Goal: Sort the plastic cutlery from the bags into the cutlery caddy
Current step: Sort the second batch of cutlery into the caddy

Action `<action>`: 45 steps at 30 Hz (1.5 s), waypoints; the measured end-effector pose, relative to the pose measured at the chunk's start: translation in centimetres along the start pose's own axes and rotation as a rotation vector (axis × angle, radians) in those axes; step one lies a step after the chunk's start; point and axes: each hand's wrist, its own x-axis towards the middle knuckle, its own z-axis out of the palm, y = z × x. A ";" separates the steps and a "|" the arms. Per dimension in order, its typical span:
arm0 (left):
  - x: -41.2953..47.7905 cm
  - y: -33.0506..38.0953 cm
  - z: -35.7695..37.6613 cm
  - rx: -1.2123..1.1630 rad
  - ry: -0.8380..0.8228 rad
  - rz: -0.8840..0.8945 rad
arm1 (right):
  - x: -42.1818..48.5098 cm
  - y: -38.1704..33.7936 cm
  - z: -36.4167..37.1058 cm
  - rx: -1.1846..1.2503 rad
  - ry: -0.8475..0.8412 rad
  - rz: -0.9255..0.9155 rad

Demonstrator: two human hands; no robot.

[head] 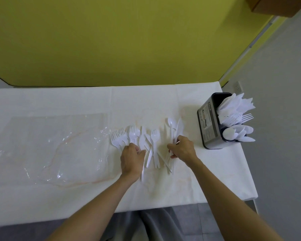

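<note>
Cutlery point(153, 145) of white plastic lies loose on the counter point(59, 197), in a spread pile between the two hands and a little beyond them. There is only the head view, so all comes from it.

Most pieces have their long axis pointing away from the person, handles near and heads far. Forks point(123, 136) are grouped at the left of the pile, with the tines away; spoons and knives point(176, 127) are at the right. The pieces look thin, light and partly see-through, and several cross one another in the middle.

The left hand point(131, 159) rests on the handles of the forks with the fingers curled down; I cannot tell if it really grips any piece or only presses on them. The right hand point(182, 147) is closed around the handles of a few spoons and knives, whose heads stand out beyond the fingers.

The cutlery caddy point(209, 122), a dark box already holding napkins, forks and spoons, stands near the right edge of the counter, to the right of the right hand and somewhat further away. So the right hand is clearly the nearer one to it, and its bundle, I think, must travel right and be turned upright to go in. Empty clear bags point(56, 145) lie flat at the left.
</note>
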 end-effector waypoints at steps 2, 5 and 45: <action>0.2 0.3 0.0 0.042 -0.034 0.008 | -0.1 -0.2 0.2 0.005 -0.005 -0.012; 0.4 0.6 -0.1 0.080 -0.077 0.013 | -0.4 -0.4 0.3 -0.004 -0.019 -0.034; -1.2 4.9 2.8 -0.151 -0.142 -0.291 | 0.2 1.8 -1.7 0.042 0.044 0.004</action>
